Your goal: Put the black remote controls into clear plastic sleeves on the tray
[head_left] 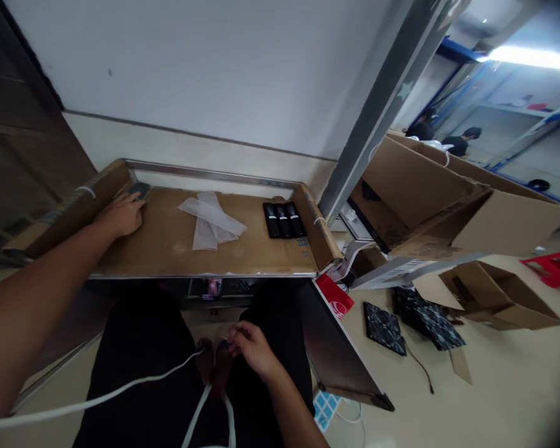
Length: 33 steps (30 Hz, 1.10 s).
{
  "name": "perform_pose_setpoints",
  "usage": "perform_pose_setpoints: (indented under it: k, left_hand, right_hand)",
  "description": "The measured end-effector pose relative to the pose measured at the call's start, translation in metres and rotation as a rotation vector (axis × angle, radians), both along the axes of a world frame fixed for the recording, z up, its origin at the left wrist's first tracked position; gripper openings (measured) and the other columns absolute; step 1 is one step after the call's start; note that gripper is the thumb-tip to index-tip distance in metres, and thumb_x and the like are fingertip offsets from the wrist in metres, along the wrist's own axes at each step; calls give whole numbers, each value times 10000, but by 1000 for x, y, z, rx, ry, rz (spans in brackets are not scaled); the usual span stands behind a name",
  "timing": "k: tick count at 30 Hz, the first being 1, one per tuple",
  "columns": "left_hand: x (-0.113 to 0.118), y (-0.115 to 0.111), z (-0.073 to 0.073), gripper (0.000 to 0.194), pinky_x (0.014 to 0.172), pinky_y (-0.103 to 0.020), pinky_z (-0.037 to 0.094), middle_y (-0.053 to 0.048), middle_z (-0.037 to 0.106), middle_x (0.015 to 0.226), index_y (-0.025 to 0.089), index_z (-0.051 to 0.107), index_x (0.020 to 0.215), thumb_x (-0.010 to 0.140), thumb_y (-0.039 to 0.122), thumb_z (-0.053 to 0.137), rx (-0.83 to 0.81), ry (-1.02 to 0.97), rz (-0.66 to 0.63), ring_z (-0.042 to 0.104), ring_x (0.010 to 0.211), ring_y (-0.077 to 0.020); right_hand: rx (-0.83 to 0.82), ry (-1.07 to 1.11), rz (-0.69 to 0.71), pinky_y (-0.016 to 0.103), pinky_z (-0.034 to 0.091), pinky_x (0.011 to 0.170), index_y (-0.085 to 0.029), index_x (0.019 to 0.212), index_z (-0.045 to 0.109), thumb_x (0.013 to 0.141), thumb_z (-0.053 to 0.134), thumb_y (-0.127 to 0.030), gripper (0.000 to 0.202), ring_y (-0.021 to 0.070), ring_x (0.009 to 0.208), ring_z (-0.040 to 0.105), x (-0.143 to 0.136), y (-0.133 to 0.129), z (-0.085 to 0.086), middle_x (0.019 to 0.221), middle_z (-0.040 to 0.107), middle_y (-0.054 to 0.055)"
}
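On the left end of the cardboard-lined surface, my left hand reaches out with its fingers extended. Its fingertips touch a dark grey flat object in the back corner, partly hidden by the hand. Over my lap hovers my right hand, its fingers bent and the thumb close to them; whatever may be between the fingertips is too small to make out. Several frosted, translucent plastic sleeves lie crossed at the middle. To their right, three black objects with white labels sit side by side.
Raised cardboard edges border the surface. A phone-like screen shows below its front edge. White cords cross my lap. At right stand a large open carton and a smaller one; black patterned packages lie on the floor.
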<state>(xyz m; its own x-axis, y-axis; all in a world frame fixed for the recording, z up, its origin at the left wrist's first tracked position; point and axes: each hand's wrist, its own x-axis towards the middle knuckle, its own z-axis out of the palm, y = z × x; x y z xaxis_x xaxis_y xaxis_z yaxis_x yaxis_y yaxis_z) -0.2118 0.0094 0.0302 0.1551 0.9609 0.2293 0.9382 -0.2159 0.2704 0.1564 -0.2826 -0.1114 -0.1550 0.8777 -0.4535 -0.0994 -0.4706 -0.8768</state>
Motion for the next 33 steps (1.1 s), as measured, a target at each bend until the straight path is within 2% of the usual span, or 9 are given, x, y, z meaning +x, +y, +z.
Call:
perform_pose_setpoints:
  k: [4, 7, 12, 14, 16, 19, 22, 27, 33]
  left_hand:
    - [0, 1, 3, 303, 1241, -465, 211, -180, 522, 1495, -60, 614, 1118, 863, 101, 586, -2, 47, 17, 396, 1430, -258]
    - [11, -4, 5, 398, 1236, -512, 201, -200, 428, 1563, -61, 577, 1225, 877, 129, 609, 55, 66, -5, 340, 1456, -301]
    - [69, -30, -8, 419, 1179, -422, 341, -147, 555, 1423, 22, 549, 1322, 997, 280, 488, 116, -238, -130, 476, 1325, -227]
    - [93, -40, -20, 439, 1153, -406, 375, -149, 578, 1388, 58, 539, 1339, 990, 317, 483, 125, -324, -154, 503, 1299, -232]
    - [107, -45, -30, 470, 1173, -422, 351, -160, 553, 1418, 91, 527, 1360, 966, 345, 504, 147, -327, -167, 482, 1340, -259]
    - [111, -45, -37, 514, 1201, -449, 318, -160, 512, 1465, 129, 510, 1387, 938, 380, 518, 144, -308, -195, 444, 1392, -284]
    - [105, -42, -38, 507, 1182, -455, 354, -146, 540, 1440, 153, 521, 1374, 926, 390, 517, 129, -354, -196, 480, 1366, -283]
    - [101, -41, -39, 492, 1104, -454, 440, -134, 604, 1374, 170, 556, 1339, 898, 385, 551, 79, -434, -92, 564, 1267, -292]
    - [98, -39, -43, 467, 1031, -457, 496, -126, 662, 1270, 180, 595, 1284, 863, 382, 586, 89, -581, -5, 627, 1147, -278]
  right_hand:
    - [15, -2, 15, 268, 457, 593, -181, 859, 619, 719, 751, -625, 483, 145, 636, 603, -2, 0, -5, 755, 639, 3]
    - [119, -116, 20, 286, 463, 598, -192, 853, 621, 817, 669, -585, 398, 162, 637, 599, -1, -5, 5, 734, 635, 13]
    - [802, -634, -229, 347, 502, 788, -204, 947, 667, 971, 531, -314, 176, 205, 827, 623, 12, 19, 72, 864, 671, 75]
    - [1024, -810, -335, 395, 498, 911, -193, 1046, 664, 966, 518, -268, 183, 241, 983, 621, 21, 55, 104, 1000, 685, 120]
    - [1081, -1019, -371, 440, 460, 1012, -150, 1196, 635, 963, 505, -257, 287, 279, 1161, 563, 30, 102, 127, 1186, 643, 181]
    - [963, -1344, -275, 475, 418, 1059, -78, 1309, 578, 932, 538, -233, 409, 328, 1284, 477, 34, 169, 136, 1376, 537, 251]
    - [751, -1562, -246, 483, 439, 999, -90, 1240, 612, 939, 533, -232, 342, 347, 1214, 512, 30, 207, 128, 1354, 556, 240]
    - [582, -1705, -355, 470, 472, 914, -80, 1260, 601, 987, 410, -157, 342, 332, 1089, 586, 23, 220, 118, 1188, 625, 253]
    - [456, -1766, -220, 418, 536, 804, -26, 1443, 477, 1004, 346, -100, 463, 320, 1063, 637, 16, 236, 131, 1146, 635, 311]
